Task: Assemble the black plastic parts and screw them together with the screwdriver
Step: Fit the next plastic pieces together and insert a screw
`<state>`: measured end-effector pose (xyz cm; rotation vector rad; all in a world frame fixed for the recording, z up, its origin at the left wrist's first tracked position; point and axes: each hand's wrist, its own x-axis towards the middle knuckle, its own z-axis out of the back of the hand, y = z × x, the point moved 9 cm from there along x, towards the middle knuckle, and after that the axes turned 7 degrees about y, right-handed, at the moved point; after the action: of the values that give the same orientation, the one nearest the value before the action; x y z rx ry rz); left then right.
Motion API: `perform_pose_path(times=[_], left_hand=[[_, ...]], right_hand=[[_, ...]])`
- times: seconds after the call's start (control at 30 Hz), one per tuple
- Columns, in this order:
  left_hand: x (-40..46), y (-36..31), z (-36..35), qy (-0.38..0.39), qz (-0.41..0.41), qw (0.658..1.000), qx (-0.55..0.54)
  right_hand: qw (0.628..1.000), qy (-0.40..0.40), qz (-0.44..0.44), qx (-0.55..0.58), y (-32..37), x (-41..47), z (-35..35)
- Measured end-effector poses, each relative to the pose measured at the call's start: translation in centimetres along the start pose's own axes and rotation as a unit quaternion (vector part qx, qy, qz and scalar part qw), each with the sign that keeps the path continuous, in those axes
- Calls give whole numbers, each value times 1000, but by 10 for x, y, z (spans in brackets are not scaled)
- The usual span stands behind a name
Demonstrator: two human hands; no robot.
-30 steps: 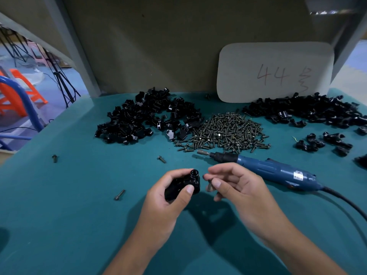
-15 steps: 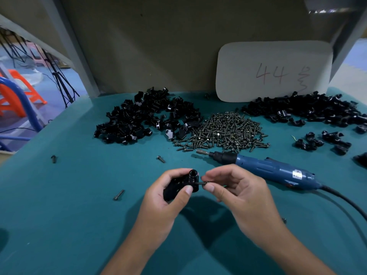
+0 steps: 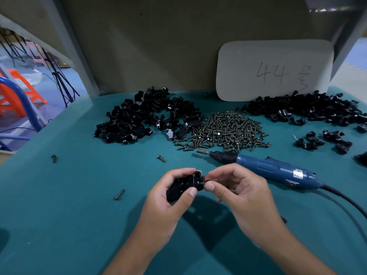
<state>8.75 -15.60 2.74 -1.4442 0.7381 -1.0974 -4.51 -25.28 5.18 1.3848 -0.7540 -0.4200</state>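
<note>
Right hand (image 3: 241,192) pinches screw (image 3: 203,183) against left-held black part (image 3: 183,185)

You're at a small-parts assembly station in a workshop or factory: teal-covered counter (image 3: 59,195) boxed in by plain partition walls (image 3: 158,46), with bulk heaps of black plastic parts (image 3: 143,118) left and (image 3: 309,110) right, plus a screw pile (image 3: 226,130) between them. A corded blue electric screwdriver (image 3: 274,169) lies on the counter, stray screws (image 3: 119,194) are scattered about, and a handwritten card (image 3: 274,70) reading "44" leans on the back wall. Past your left edge you see blue floor, orange plastic stools (image 3: 12,96) and tripod legs (image 3: 63,84).
</note>
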Motion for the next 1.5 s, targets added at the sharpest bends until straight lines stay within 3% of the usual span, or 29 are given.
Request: perform_pose_path(times=[0.4,0.67,0.87,1.03,1.27,1.5], left_hand=[[0,0,-2,-9,1,1000,2],[0,4,-2,4,5,999,31],[0,5,-3,6,-9,1000,-19],[0,0,-4,3,-19,999,-30],[0,-3,-6,11,-26,999,-38],[-1,-3,-6,12,-4,1000,14]], right_hand=[[999,17,-19,43,-5,1,-3],[995,0,12,-103,-2,-2,3],[987,1,46,-156,2,-2,4],[991,14,27,-131,-4,-2,1],[999,14,-26,20,-13,2,0],[1000,-14,-4,-6,-3,-2,2]])
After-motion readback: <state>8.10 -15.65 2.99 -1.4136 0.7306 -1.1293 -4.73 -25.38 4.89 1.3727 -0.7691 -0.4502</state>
